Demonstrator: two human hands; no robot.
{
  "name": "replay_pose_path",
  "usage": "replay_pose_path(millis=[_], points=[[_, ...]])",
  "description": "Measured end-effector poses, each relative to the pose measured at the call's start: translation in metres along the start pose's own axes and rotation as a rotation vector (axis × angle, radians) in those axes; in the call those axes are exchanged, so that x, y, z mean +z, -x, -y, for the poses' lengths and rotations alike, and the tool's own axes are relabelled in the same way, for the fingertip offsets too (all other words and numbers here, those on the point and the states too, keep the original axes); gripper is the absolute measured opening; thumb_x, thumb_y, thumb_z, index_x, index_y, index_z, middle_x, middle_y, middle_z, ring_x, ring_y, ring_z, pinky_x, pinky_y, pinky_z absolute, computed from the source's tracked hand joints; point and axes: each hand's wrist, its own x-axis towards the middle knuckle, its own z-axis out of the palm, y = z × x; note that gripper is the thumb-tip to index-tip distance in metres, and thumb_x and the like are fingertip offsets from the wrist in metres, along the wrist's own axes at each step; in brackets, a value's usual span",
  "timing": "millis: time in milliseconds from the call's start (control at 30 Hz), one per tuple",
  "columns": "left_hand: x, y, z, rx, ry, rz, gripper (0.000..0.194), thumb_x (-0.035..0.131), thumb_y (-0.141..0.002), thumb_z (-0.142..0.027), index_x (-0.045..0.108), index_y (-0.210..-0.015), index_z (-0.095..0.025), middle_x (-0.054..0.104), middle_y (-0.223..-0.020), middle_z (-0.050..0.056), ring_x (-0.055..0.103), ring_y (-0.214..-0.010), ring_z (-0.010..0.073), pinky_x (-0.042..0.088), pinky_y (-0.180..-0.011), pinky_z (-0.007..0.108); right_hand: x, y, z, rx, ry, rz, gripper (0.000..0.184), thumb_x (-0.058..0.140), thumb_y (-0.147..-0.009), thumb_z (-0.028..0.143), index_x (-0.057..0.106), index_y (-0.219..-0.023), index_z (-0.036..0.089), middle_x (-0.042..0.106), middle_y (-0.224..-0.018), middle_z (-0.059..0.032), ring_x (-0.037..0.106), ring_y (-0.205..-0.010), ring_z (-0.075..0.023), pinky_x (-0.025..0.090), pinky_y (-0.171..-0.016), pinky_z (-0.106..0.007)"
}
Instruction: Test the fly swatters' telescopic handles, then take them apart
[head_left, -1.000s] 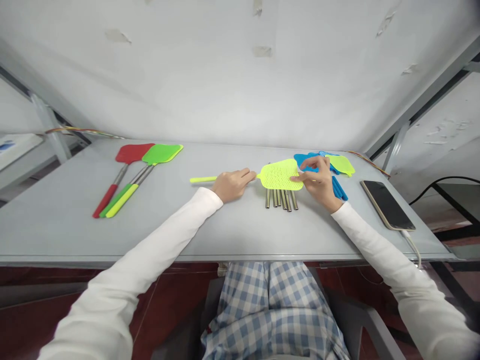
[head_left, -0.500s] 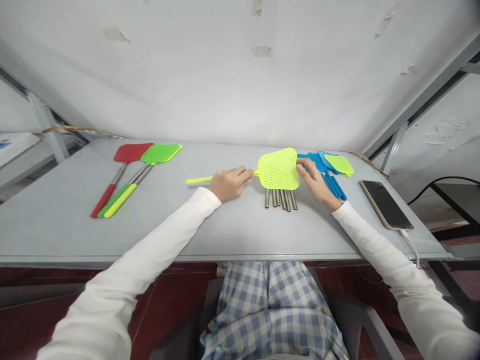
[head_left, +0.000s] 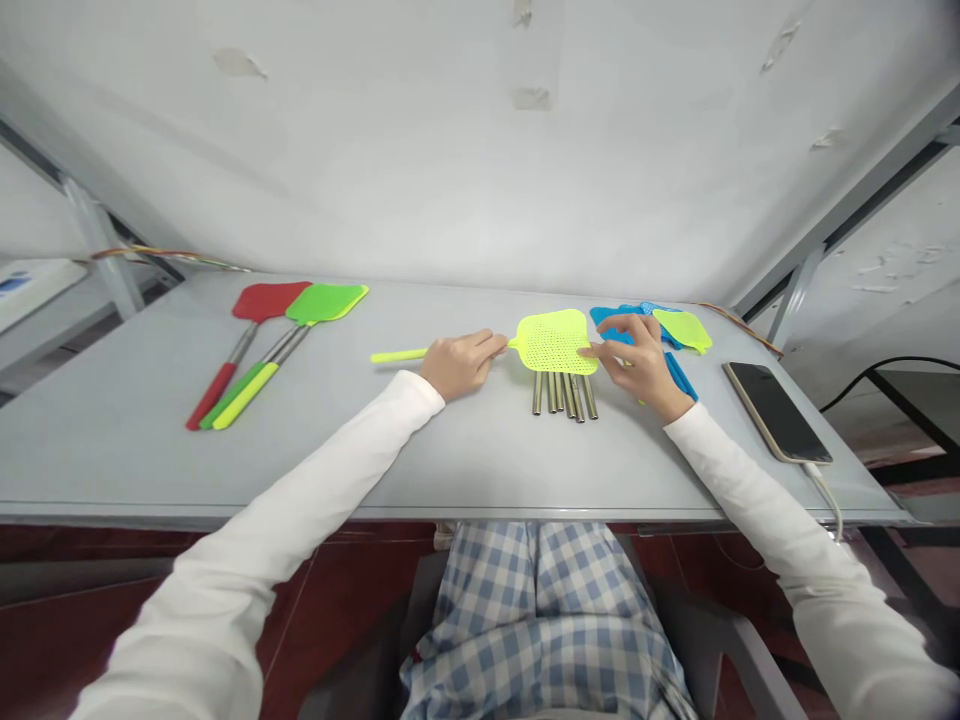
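My left hand (head_left: 459, 364) is closed round the shaft of a yellow fly swatter, whose yellow grip (head_left: 396, 355) sticks out to the left. Its yellow mesh head (head_left: 553, 342) lies flat over the far ends of several metal tubes (head_left: 564, 394). My right hand (head_left: 637, 366) pinches the right edge of that head with thumb and fingertips. Just behind my right hand lie blue swatter parts (head_left: 679, 375) and another yellow mesh head (head_left: 682, 329).
At the left of the grey table (head_left: 112, 440) lie three finished swatters: red (head_left: 247, 325), green (head_left: 300, 320) and yellow. A phone (head_left: 776, 410) with a white cable lies at the right. My checked trousers show below the table's front edge.
The yellow mesh head, tilted up half a second ago, has come back down flat over the tubes. My right hand has closed on its right edge again.
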Motion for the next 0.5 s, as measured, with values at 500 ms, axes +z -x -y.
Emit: replay_pose_path(millis=[500], points=[[-0.0045,-0.0023,-0.0092,0.111,-0.032,-0.045,0.031,0.039,-0.094,-0.023,0.069,-0.09,-0.022,0.062,-0.066,0.003,0.05,-0.052,0.0107,0.016,-0.044,0.026,0.0044,-0.002,0.0018,0.128,-0.28,-0.035,0.015,0.063,-0.085,0.032,0.067,-0.072,0.028,0.061,-0.1,-0.001,0.052,-0.095,-0.0197,0.04,-0.085,-0.04]])
